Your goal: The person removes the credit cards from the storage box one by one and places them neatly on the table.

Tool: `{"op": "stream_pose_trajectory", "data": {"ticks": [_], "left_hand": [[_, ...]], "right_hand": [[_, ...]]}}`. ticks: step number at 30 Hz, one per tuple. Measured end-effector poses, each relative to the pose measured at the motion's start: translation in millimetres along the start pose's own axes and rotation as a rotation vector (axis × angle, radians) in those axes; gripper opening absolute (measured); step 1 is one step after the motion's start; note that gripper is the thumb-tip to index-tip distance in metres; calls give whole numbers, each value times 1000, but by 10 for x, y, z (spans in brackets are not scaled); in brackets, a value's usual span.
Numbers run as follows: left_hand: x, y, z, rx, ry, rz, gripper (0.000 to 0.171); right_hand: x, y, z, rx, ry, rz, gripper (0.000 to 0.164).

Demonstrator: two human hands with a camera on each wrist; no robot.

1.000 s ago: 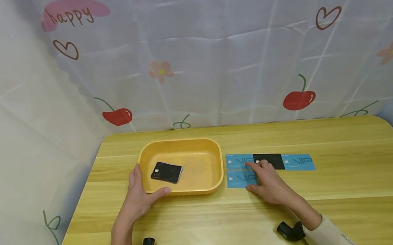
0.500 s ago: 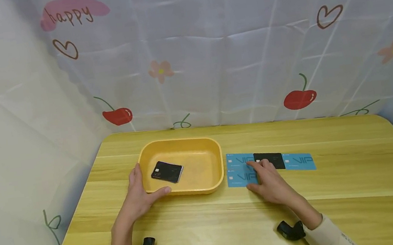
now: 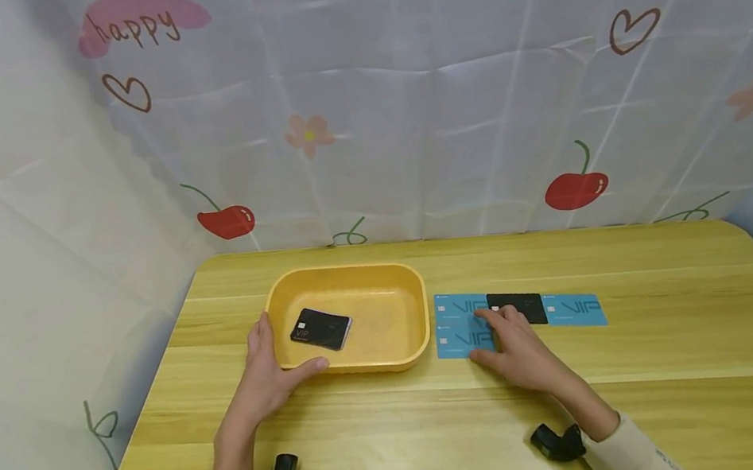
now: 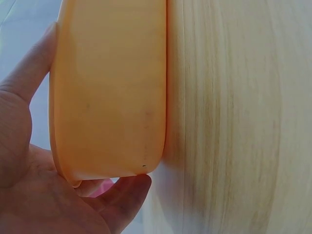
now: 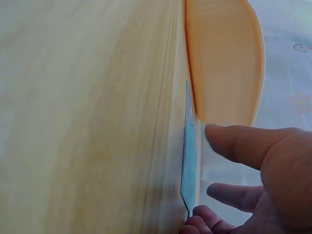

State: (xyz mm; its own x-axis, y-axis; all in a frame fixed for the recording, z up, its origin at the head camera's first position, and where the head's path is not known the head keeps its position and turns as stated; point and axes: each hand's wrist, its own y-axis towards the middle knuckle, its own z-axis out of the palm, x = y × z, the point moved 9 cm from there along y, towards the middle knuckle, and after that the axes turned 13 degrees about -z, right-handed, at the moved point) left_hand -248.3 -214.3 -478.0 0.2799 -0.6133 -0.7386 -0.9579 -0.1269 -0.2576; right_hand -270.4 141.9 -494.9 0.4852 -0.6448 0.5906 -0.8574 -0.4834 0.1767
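My left hand [image 3: 263, 379] grips the left end of a yellow plastic tray [image 3: 394, 357], thumb on the near rim and fingers around the outer side. In the left wrist view, fingertips [image 4: 141, 183] press under the tray's end wall. A black VIP card [image 3: 321, 329] lies on a small stack inside it. To the right, a blue VIP card [image 3: 452, 341] lies flat against another blue card [image 3: 455, 305] behind it. My right hand [image 3: 519, 351] hovers over their right ends, thumb [image 5: 219, 136] apart from the index finger, lower fingertips right at a card's edge.
A black card [image 3: 527, 305], partly behind my right fingers, and another blue VIP card [image 3: 575, 310] continue the back row rightward. The wooden table [image 3: 391, 442] ends at a white printed curtain [image 3: 407, 142]. Black wrist devices [image 3: 557, 442] sit below both wrists.
The front blue card has slid slightly away from me, closing up against the blue card behind it. Both hands and the tray have stayed nearly in place.
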Motion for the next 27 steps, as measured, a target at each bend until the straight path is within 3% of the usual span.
{"op": "stream_pose_trajectory", "data": {"ticks": [7,14,22,27], "left_hand": [[19,6,5,-2,-9,-4,130],[25,-4,13,7,-18,-13,131],[25,2,8,3,-13,-8,131],[21,1,9,3,-16,0,130]], "right_hand": [[33,13,-62,-51,70,18,58],[168,61,-168,-149,166,-23,49],[452,182,-285,-312,274,-103,38],[660,295,-260,-324,305,-144,35]]}}
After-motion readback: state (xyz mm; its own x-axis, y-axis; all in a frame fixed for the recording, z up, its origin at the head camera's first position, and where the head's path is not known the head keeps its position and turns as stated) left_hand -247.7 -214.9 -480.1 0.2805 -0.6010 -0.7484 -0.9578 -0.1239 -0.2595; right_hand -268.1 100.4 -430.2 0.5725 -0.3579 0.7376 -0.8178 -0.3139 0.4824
